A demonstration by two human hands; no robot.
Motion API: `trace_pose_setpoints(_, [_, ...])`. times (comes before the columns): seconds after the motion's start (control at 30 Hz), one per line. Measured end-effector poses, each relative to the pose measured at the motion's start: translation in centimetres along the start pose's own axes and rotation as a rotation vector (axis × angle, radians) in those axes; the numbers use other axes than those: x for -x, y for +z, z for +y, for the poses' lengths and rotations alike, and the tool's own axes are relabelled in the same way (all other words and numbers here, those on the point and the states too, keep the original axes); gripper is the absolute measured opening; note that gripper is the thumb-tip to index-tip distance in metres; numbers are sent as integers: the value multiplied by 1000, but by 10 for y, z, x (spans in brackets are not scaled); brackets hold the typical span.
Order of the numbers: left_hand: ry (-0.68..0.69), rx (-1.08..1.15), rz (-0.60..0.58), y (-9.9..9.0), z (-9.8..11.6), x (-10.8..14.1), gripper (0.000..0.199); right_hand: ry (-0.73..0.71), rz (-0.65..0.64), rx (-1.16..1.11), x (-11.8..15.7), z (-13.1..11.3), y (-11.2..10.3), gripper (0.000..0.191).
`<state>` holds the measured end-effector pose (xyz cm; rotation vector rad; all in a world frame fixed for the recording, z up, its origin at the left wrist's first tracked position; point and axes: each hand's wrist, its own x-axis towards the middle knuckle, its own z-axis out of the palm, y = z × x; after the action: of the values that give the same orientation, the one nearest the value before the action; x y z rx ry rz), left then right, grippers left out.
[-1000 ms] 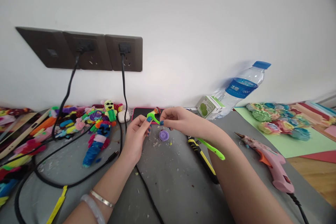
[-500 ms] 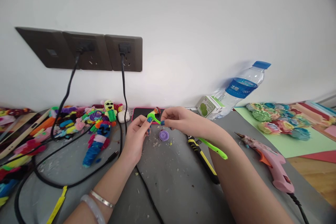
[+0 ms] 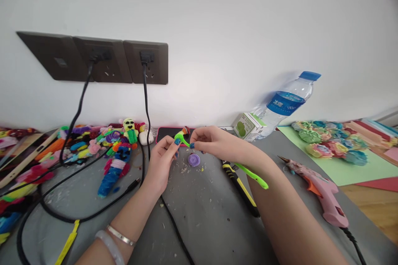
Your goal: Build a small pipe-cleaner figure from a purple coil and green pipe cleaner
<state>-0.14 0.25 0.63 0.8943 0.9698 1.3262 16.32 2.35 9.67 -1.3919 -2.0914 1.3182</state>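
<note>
Between thumb and fingers, my left hand pinches the coiled end of a bright green pipe cleaner. My right hand is closed on the same strand just right of the coil. The strand's free end sticks out beneath my right wrist. A small orange, brown and yellow piece shows just above the green coil. Below my fingers a purple spiral disc lies on the grey table. Behind my hands is a phone with a pink edge, partly covered by them.
Yellow-black pliers and a pink glue gun lie to the right. A small box and a tilted bottle stand by the wall. Black cables and colourful pipe-cleaner figures are at left; paper flowers sit far right.
</note>
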Motion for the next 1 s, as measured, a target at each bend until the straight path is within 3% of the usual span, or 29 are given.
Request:
trace_pose_setpoints(0.5, [23,-44,-17,-1,-2,0,29,33,27,20,7,6,-17,16])
trace_pose_setpoints(1.0, [22,-86,14,-3,-3,-1,20,68,-53,98,14,9,-27,22])
